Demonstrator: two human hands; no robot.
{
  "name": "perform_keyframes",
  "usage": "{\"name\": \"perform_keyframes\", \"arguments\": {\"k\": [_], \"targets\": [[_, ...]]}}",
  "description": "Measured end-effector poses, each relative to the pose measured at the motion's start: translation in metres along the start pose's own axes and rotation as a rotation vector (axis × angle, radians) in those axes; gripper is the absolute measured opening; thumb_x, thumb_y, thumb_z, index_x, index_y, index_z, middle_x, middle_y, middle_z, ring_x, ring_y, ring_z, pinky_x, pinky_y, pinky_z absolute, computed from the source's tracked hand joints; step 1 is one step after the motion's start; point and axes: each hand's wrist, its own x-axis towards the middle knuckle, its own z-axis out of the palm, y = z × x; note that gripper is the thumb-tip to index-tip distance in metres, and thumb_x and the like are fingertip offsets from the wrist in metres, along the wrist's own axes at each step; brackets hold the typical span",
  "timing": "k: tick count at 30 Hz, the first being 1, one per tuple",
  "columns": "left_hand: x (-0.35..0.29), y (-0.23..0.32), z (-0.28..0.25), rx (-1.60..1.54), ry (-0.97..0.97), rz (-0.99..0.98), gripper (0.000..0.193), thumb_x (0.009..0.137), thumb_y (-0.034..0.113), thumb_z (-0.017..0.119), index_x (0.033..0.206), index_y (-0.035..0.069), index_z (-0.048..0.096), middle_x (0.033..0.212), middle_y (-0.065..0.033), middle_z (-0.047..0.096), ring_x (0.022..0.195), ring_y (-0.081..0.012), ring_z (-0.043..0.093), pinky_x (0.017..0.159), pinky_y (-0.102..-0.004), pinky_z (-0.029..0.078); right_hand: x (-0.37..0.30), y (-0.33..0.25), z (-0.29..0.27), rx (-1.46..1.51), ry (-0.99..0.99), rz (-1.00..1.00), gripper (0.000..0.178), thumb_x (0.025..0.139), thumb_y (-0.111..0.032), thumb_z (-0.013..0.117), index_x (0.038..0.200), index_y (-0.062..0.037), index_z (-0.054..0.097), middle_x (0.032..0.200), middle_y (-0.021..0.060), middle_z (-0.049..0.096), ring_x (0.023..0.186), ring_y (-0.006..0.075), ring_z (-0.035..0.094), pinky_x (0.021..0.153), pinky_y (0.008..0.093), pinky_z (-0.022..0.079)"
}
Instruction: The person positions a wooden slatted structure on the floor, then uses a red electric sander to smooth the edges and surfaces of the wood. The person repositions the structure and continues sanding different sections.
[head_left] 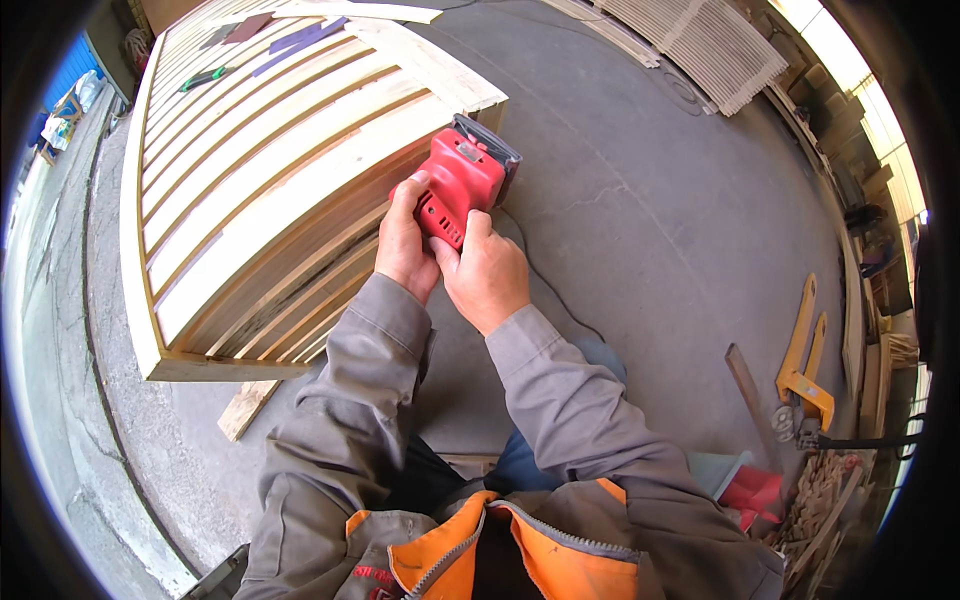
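Note:
A red electric sander (463,180) with a dark base is held up at the near right corner of a large slatted wooden frame (290,165). My left hand (407,235) is closed around the left side of its body, thumb on top. On the lower right of the body, my right hand (486,272) grips with its fingers curled under. The sander's base faces away to the right, near the end of the frame's edge board; whether it touches the wood cannot be told. A dark cord (545,280) trails from it down toward the floor.
On the frame's far slats lie purple abrasive strips (300,42) and a green-handled tool (203,79). A wood offcut (247,409) rests under the near corner. At right stand a yellow pallet jack (805,370), a metal bar (750,395) and scrap wood (830,510). Stacked slats (690,45) lie far right.

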Motion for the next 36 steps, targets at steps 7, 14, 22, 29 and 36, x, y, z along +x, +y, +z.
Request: {"name": "perform_keyframes", "arguments": {"k": [7,14,22,29,36], "targets": [[0.013,-0.002,-0.014,0.008,0.000,-0.013,0.037,0.096,0.031,0.073,0.118,0.005,0.060,0.108,-0.0114,0.070,0.095,-0.0224,0.072,0.083,-0.0386,0.061,0.002,0.002,0.009,-0.070,-0.061,0.046,0.040,0.093,-0.035,0.075,0.096,-0.0026,0.051,0.073,0.0189,0.069,0.069,0.0409,0.070,0.066,0.0501,0.056],[0.014,-0.008,-0.022,0.127,0.031,0.006,0.043,0.096,0.034,0.072,0.122,0.001,0.062,0.111,-0.0146,0.073,0.097,-0.0243,0.073,0.089,-0.0391,0.060,-0.002,0.008,0.019,-0.052,-0.012,-0.018,0.038,0.090,-0.029,0.077,0.095,-0.0025,0.051,0.077,0.0203,0.069,0.070,0.0434,0.068,0.063,0.0538,0.054],[0.002,-0.001,-0.016,0.107,-0.086,-0.003,0.047,0.094,0.029,0.071,0.128,-0.002,0.059,0.115,-0.0157,0.071,0.101,-0.0251,0.072,0.093,-0.0395,0.060,-0.011,0.005,0.012,0.108,0.044,-0.015,0.041,0.089,-0.026,0.079,0.105,-0.0020,0.050,0.080,0.0224,0.069,0.072,0.0448,0.068,0.063,0.0541,0.053],[0.010,0.006,-0.006,0.074,-0.036,0.042,0.040,0.094,0.026,0.073,0.121,-0.001,0.061,0.111,-0.0147,0.072,0.095,-0.0247,0.074,0.084,-0.0390,0.063,-0.001,0.006,0.008,0.150,0.055,-0.049,0.043,0.089,-0.025,0.080,0.110,-0.0013,0.051,0.081,0.0233,0.069,0.073,0.0458,0.068,0.063,0.0544,0.053],[0.010,0.004,-0.009,0.091,-0.009,0.041,0.037,0.094,0.025,0.072,0.118,-0.001,0.061,0.109,-0.0145,0.072,0.095,-0.0245,0.074,0.084,-0.0390,0.063,0.000,0.009,0.012,0.199,0.016,-0.024,0.044,0.088,-0.025,0.081,0.111,-0.0016,0.051,0.083,0.0251,0.069,0.075,0.0469,0.068,0.063,0.0548,0.053]]}}
